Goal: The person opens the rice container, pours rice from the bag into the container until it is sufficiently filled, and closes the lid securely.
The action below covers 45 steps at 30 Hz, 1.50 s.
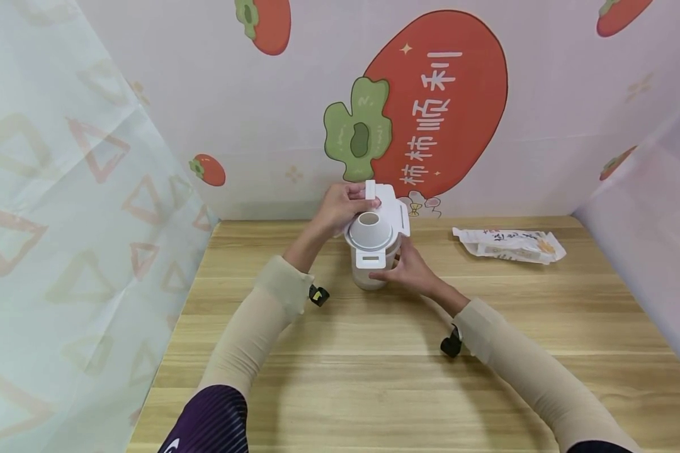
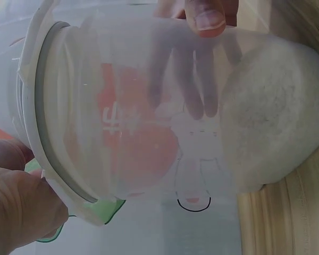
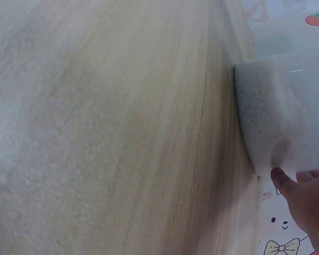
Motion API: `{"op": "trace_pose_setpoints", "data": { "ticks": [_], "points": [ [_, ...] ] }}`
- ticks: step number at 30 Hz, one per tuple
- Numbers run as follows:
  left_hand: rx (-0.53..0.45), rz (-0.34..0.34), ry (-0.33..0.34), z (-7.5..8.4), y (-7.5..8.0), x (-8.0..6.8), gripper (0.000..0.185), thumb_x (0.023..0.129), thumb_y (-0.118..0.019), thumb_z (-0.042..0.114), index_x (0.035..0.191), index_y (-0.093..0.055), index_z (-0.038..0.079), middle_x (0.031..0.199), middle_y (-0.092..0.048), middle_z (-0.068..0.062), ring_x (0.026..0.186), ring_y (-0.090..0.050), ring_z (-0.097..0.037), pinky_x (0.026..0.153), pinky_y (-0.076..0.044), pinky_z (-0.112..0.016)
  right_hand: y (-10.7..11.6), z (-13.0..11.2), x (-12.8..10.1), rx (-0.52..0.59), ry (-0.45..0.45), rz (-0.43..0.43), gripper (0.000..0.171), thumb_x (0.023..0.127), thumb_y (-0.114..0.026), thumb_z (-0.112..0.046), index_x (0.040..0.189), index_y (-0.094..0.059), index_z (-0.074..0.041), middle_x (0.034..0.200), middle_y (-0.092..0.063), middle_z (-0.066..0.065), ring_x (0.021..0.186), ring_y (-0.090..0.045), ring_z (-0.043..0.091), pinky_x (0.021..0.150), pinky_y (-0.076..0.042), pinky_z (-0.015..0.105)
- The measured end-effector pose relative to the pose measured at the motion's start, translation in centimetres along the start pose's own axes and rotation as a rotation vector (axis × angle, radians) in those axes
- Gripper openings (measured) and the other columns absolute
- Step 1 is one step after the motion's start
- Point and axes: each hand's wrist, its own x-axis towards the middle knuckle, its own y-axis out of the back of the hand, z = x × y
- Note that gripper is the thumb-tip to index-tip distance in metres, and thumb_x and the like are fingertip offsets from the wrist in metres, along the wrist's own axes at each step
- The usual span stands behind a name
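Note:
A clear plastic jar with a white lid stands upright on the wooden table, near the back wall. The lid's flip cap is raised, showing a round pour opening. My left hand pinches the raised cap at the far side of the lid. My right hand grips the jar's body from the right, thumb on the front. In the left wrist view the jar fills the frame, the left hand at its lid rim. The right wrist view shows the jar's base and the right hand.
A white printed packet lies on the table to the right of the jar. Walls with a persimmon print close in the table at the back and on both sides. Bare wood stretches from the jar to the near edge.

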Motion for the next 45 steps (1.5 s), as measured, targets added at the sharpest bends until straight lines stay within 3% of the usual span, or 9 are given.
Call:
{"op": "trace_pose_setpoints", "data": {
  "ticks": [8,21,30,45],
  "points": [
    [0.033,0.0,-0.009,-0.21,-0.43,0.07,0.052,0.092,-0.083,0.007,0.141,-0.066,-0.002,0.125,-0.076,-0.018,0.107,-0.076,-0.026,0.084,-0.063,-0.028,-0.05,0.22,0.11,-0.029,0.003,0.006,0.1,0.075,-0.099,-0.017,0.156,-0.039,-0.025,0.151,-0.053,-0.003,0.142,-0.049,0.021,0.116,-0.046,0.054],
    [0.063,0.005,0.011,-0.76,-0.76,0.35,0.052,0.091,-0.084,0.009,0.14,-0.067,0.0,0.123,-0.077,-0.014,0.102,-0.076,-0.02,0.082,-0.061,-0.025,-0.17,0.31,-0.06,-0.012,-0.014,-0.001,0.108,0.078,-0.097,-0.015,0.161,-0.029,-0.02,0.155,-0.05,0.005,0.145,-0.048,0.025,0.118,-0.044,0.052],
    [0.106,0.014,0.001,-0.85,-0.86,0.4,0.055,0.09,-0.086,0.011,0.141,-0.067,0.002,0.125,-0.077,-0.013,0.107,-0.075,-0.019,0.086,-0.059,-0.026,-0.11,0.31,0.09,0.001,-0.029,-0.019,0.107,0.078,-0.094,-0.006,0.161,-0.028,-0.007,0.156,-0.048,0.016,0.145,-0.047,0.035,0.118,-0.042,0.057],
    [0.085,0.02,0.015,-0.76,-0.71,0.54,0.06,0.089,-0.086,0.006,0.144,-0.065,0.002,0.123,-0.077,-0.015,0.11,-0.076,-0.022,0.092,-0.061,-0.028,0.17,0.21,-0.1,-0.022,-0.009,-0.03,0.108,0.08,-0.094,-0.013,0.162,-0.026,-0.022,0.157,-0.047,0.006,0.148,-0.043,0.029,0.119,-0.039,0.061]
  ]
}}
